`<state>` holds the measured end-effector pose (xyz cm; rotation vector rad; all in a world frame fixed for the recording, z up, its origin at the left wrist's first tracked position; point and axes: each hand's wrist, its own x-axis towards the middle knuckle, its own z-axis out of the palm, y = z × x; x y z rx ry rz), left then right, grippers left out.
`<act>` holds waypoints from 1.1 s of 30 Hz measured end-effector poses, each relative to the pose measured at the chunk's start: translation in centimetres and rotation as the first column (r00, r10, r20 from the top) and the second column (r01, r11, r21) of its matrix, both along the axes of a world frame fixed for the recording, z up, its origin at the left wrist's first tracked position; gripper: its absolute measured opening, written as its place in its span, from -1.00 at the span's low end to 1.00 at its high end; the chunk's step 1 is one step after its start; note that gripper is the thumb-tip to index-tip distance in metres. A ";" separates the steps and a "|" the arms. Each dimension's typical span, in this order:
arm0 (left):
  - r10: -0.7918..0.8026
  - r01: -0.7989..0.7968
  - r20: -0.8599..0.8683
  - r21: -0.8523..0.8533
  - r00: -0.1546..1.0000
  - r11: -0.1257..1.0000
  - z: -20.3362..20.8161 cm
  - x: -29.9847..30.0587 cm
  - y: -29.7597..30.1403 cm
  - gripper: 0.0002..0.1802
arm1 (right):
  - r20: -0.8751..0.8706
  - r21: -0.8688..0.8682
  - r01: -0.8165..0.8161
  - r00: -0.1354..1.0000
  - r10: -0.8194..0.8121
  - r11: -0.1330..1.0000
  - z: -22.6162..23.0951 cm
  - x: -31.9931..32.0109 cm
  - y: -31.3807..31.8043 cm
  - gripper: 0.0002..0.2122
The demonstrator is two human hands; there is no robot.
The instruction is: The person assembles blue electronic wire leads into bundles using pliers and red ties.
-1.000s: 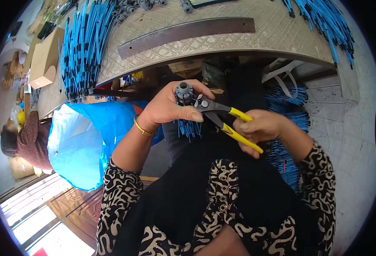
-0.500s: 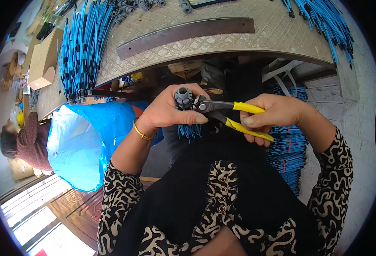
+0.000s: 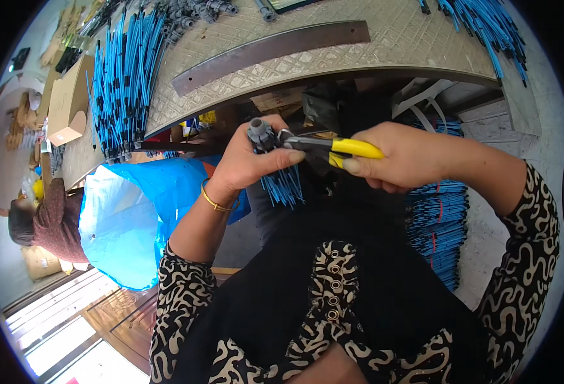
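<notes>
My left hand (image 3: pixel 246 163) is closed round a grey ribbed plastic fitting (image 3: pixel 260 133), its round open end facing up. A bunch of thin blue strands (image 3: pixel 283 189) hangs below that hand. In my right hand (image 3: pixel 406 157) are wire cutters (image 3: pixel 357 148) with yellow handles, squeezed nearly together. Their dark metal jaws lie against the side of the fitting, by my left thumb. What sits between the jaws is too small and partly hidden to make out.
Ahead is a patterned table with a flat metal bar (image 3: pixel 275 54), grey fittings (image 3: pixel 198 9) and bundles of blue strands (image 3: pixel 123 89). A blue plastic bag (image 3: pixel 166 192) stands open at left, near another person (image 3: pixel 58 217). More bundled blue strands (image 3: pixel 445 224) are stacked at right.
The cutters' yellow handles have closed from spread apart to nearly together. Both hands have shifted slightly, and the fitting has moved up and left and tilted.
</notes>
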<state>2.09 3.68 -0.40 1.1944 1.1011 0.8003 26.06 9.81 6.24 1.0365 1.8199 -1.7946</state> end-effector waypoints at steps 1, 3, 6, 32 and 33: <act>0.021 -0.021 -0.006 0.008 1.000 1.000 0.1 0.0 0.0 -0.76 | 0.001 0.036 -0.010 1.000 0.010 0.999 0.3 -0.3 0.1 -0.73; 0.071 -0.071 0.001 0.026 0.997 0.997 -0.1 0.0 -0.2 -0.76 | 0.003 0.109 -0.031 1.000 0.031 0.993 0.7 -0.8 0.4 -0.73; 0.173 -0.174 0.020 0.053 0.985 0.983 -0.2 0.0 -0.6 -0.75 | 0.019 0.125 -0.064 0.998 0.062 0.990 0.7 -1.4 0.9 -0.73; 0.038 -0.042 0.178 0.019 0.983 0.999 0.3 -1.8 0.3 -0.27 | -0.159 0.614 -0.059 0.968 0.196 0.787 -1.1 -1.0 -0.7 -0.72; 0.074 -0.079 0.134 0.038 0.988 0.996 0.6 -1.4 0.3 -0.30 | -0.198 0.671 0.022 0.968 0.151 0.741 -1.0 0.0 -0.6 -0.73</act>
